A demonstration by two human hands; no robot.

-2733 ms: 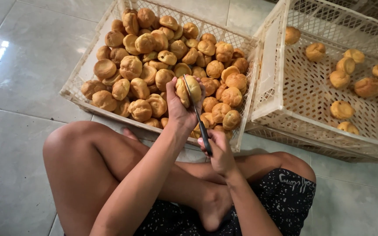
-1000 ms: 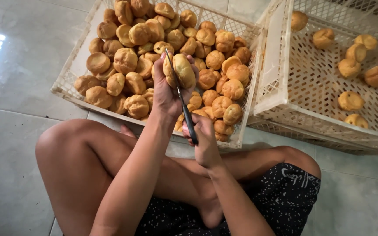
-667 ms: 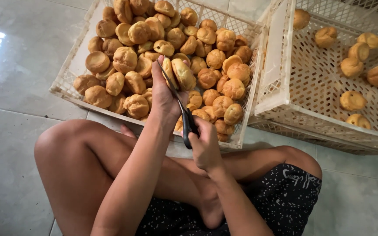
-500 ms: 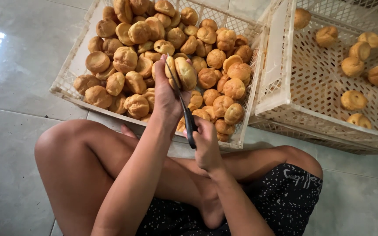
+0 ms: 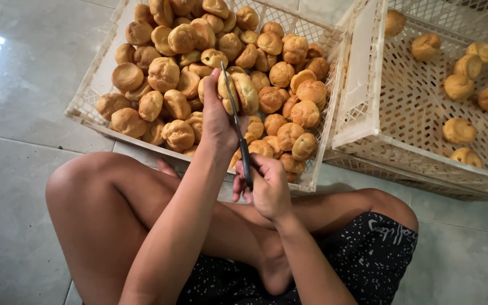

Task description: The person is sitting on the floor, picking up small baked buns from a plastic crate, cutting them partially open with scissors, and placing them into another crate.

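Note:
My left hand [image 5: 217, 113] holds a golden round pastry puff [image 5: 243, 92] above the left crate. My right hand [image 5: 266, 183] grips the dark handle of a thin knife [image 5: 236, 127], and its blade stands in a cut through the puff, splitting it into two halves. Under both hands lies a white plastic lattice crate [image 5: 88, 96] heaped with several similar puffs. I sit on the floor with my legs crossed, and my bare knee [image 5: 77, 181] is at the left.
A second white lattice crate [image 5: 362, 96] at the right holds several scattered puffs, one being a puff [image 5: 460, 130] near its front. Grey glossy floor tiles [image 5: 18, 113] surround the crates. Dark speckled shorts [image 5: 368, 254] cover my lap.
The knife blade has gone deeper into the puff in my left hand, and both hands have shifted slightly left. The view has moved a little closer over the left crate.

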